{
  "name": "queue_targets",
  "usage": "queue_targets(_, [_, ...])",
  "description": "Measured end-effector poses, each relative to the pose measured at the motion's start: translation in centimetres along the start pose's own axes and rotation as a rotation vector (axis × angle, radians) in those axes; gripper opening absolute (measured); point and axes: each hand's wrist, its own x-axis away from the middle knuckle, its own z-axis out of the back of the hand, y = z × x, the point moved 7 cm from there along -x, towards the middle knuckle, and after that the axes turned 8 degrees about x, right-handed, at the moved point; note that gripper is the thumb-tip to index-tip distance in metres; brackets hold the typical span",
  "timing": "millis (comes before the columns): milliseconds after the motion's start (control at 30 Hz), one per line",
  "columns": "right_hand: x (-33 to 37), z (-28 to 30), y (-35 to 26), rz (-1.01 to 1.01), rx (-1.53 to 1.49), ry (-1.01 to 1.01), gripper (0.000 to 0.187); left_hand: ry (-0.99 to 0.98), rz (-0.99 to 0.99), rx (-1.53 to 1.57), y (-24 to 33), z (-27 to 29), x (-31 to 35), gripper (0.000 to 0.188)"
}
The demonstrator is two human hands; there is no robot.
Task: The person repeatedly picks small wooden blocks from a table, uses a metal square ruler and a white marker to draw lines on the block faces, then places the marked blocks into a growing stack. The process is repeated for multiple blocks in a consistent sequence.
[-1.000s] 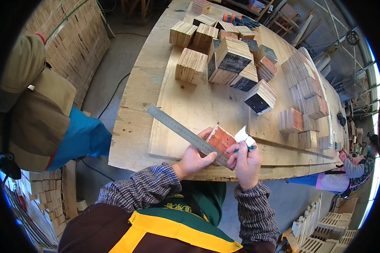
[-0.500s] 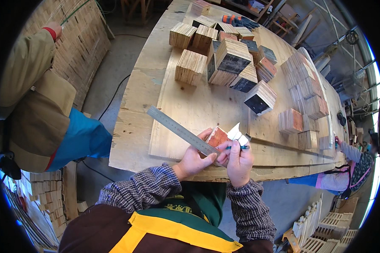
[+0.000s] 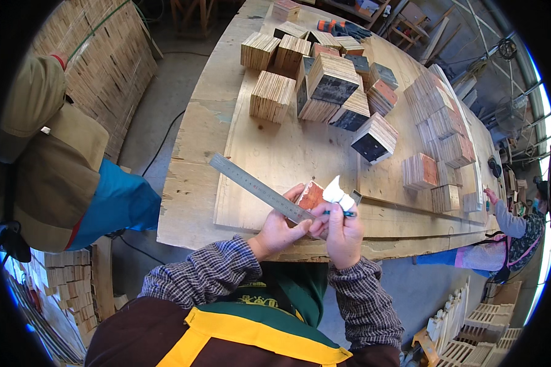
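My left hand is closed around a small block with a red face and a steel ruler. The ruler slants across the block's near side, its free end pointing up and left. Pinched in my right hand, close against the ruler's lower end, is a thin teal pen-like stick. A crumpled white piece of paper or tissue stands up from the same fingers. The stick's tip is hidden behind my fingers. Both hands are over the near edge of the wooden table.
Several layered plywood blocks, some black-faced, are piled in the table's far middle. Red-faced blocks stand in rows at right. Dark gloves with orange lie behind. One person stands at left, another at far right.
My hands keep nearly the same hold on the ruler, block and stick, with the white piece turned slightly. The person at left has drawn an arm back; the far-right person's hand is raised higher.
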Motion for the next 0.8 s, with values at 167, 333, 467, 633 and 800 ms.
queue_targets(167, [1.0,4.3,-0.3,-0.085,0.129,0.018,0.019,0.009,0.028,0.037,-0.2,-0.1,0.0,0.081])
queue_targets(333, [1.5,4.4,-1.0,-0.022,0.248,0.021,0.017,0.041,0.003,0.051,0.4,-0.4,0.2,0.076])
queue_targets(467, [0.0,1.2,-0.9,0.023,0.196,-0.01,0.016,0.016,-0.029,0.052,0.9,-0.5,0.2,0.075])
queue_targets(633, [-1.8,-1.2,-1.3,0.103,0.126,-0.081,0.016,0.005,0.039,0.067,0.4,-0.5,0.0,0.076])
queue_targets(800, [0.6,3.6,-0.7,-0.098,0.149,0.014,0.02,0.021,-0.018,0.012,0.1,0.0,0.1,0.076])
